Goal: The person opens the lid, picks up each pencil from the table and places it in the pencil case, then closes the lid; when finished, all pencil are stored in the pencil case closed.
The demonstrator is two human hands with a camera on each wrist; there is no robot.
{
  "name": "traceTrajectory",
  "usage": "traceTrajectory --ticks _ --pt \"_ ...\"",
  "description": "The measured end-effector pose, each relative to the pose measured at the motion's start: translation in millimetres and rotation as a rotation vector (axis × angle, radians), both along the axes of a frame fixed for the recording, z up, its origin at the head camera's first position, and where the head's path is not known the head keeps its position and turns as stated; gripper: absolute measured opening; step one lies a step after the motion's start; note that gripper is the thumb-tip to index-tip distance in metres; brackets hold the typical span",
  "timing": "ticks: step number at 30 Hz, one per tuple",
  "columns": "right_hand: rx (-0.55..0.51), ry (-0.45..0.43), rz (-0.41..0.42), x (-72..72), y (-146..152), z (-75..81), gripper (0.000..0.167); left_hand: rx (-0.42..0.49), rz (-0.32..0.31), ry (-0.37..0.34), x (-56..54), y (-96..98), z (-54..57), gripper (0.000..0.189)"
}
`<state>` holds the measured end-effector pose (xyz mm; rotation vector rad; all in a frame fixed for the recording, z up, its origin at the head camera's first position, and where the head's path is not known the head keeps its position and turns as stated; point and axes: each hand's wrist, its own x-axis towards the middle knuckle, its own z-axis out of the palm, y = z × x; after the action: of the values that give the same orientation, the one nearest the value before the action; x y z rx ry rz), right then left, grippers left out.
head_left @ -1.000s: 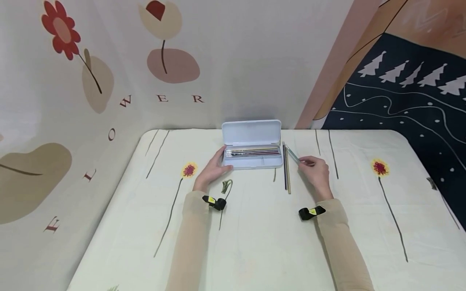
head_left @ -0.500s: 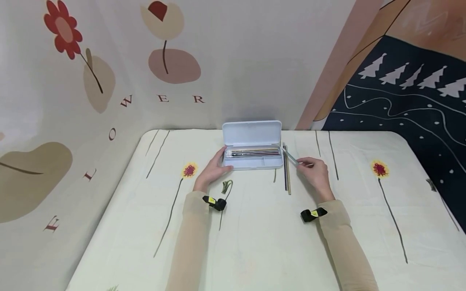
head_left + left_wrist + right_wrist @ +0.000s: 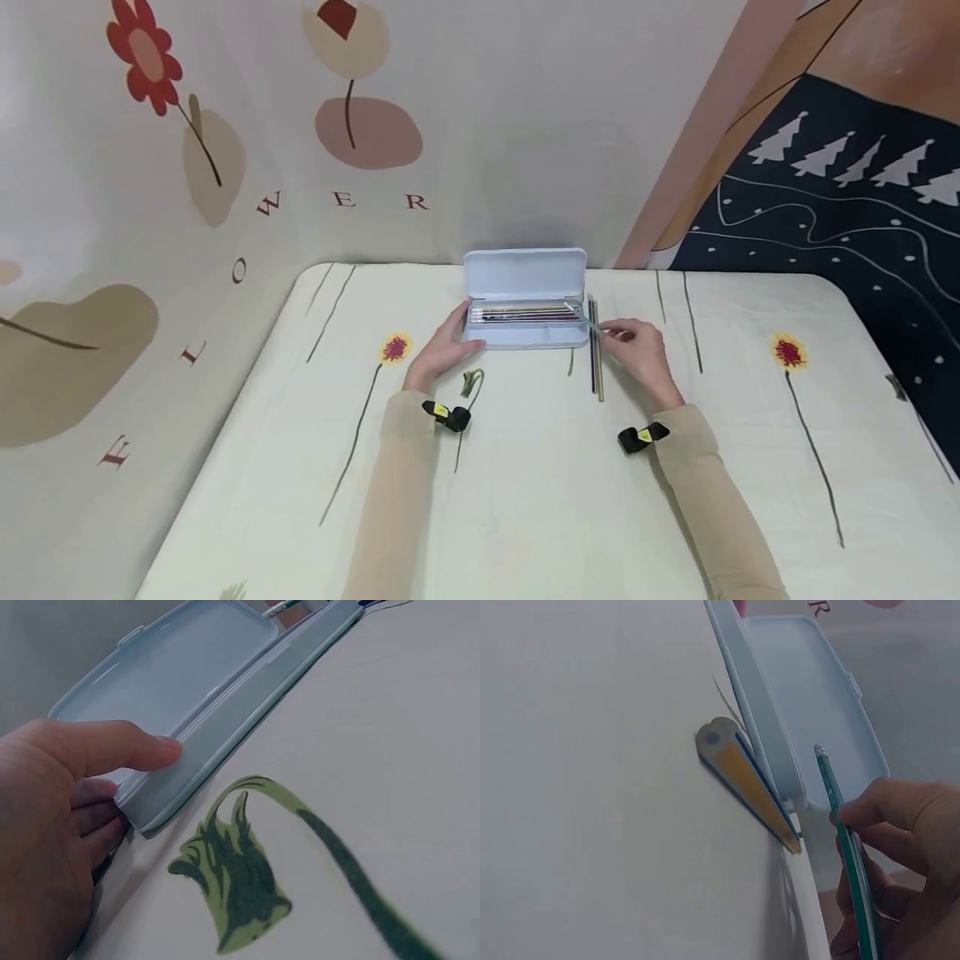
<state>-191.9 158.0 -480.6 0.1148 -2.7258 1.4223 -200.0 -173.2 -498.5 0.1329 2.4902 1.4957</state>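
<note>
A pale blue pencil case (image 3: pixel 506 338) stands with its lid (image 3: pixel 525 273) raised at the table's far edge. Several pencils (image 3: pixel 517 316) lie lengthwise in its rear compartment. My left hand (image 3: pixel 441 354) holds the case's left end, thumb (image 3: pixel 154 750) against the front wall and fingers round the corner. Between thumb and fingers, my right hand (image 3: pixel 636 354) pinches a green pencil (image 3: pixel 853 877) tilted over the case's right end. Its white eraser end points left above the compartment. Just right of the case, a gold pencil (image 3: pixel 598 367) and a dark pencil (image 3: pixel 592 358) lie side by side.
A white cloth (image 3: pixel 540 483) printed with flowers covers the table. Behind it hangs a fabric backdrop (image 3: pixel 525 150) with flower prints, close behind the raised lid. A dark backdrop with white trees (image 3: pixel 847 242) borders the right side.
My right hand has moved slightly left, carrying the green pencil's eraser end from beside the case to over its rear compartment. The left hand keeps its hold on the case.
</note>
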Motion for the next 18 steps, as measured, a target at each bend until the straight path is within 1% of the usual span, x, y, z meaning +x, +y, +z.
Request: traceTrajectory --ticks 4,8,13,18 --pt "0.005 0.03 0.029 -3.2 -5 1.9 0.021 0.009 0.007 -0.005 -1.1 2.0 -0.4 0.088" --pt "-0.003 0.034 0.063 -6.8 -14 3.4 0.022 0.018 0.024 -0.012 -0.4 1.4 -0.2 0.088" --pt "0.004 0.021 0.11 -10.3 -26 3.4 0.023 0.017 0.023 -0.011 -0.3 1.2 -0.2 0.088" --pt "0.001 0.045 0.145 -14.7 -35 4.8 0.021 0.02 0.025 -0.014 -0.6 1.7 0.0 0.088"
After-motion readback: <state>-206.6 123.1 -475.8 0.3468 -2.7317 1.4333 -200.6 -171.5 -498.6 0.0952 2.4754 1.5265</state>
